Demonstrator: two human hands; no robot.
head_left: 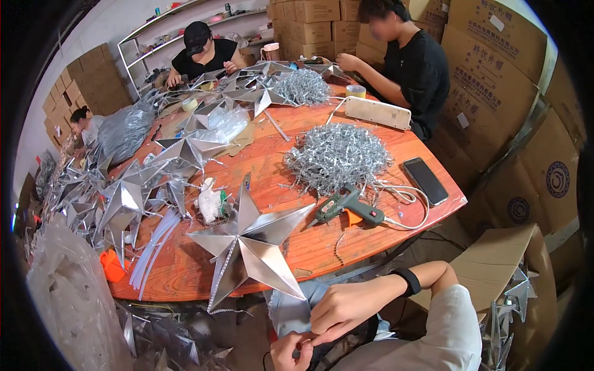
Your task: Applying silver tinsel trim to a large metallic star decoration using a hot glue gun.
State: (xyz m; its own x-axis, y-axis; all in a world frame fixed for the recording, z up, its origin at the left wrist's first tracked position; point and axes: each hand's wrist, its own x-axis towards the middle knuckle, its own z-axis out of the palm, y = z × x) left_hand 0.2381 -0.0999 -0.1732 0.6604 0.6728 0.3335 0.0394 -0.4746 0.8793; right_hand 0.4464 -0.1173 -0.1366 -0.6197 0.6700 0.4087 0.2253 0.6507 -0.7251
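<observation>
Low over my lap, my left hand (292,352) and my right hand (344,311) meet with their fingers closed and pinched together. Whatever lies between the fingertips is too small to make out. Just beyond them, a large silver star (250,244) rests at the table's near edge, one point hanging over it. A thin strand of silver tinsel (224,272) runs along one of its ridges and trails off the lower tip. Right of the star lies a green glue gun (352,207) with an orange trigger, beside a heap of silver tinsel (337,156).
A phone (426,180) and a power strip (377,114) lie on the wooden table (260,179). Left are translucent glue sticks (151,247), a white glove (210,201) and piled silver stars (124,198). Two people work across the table. An open carton (495,263) stands right.
</observation>
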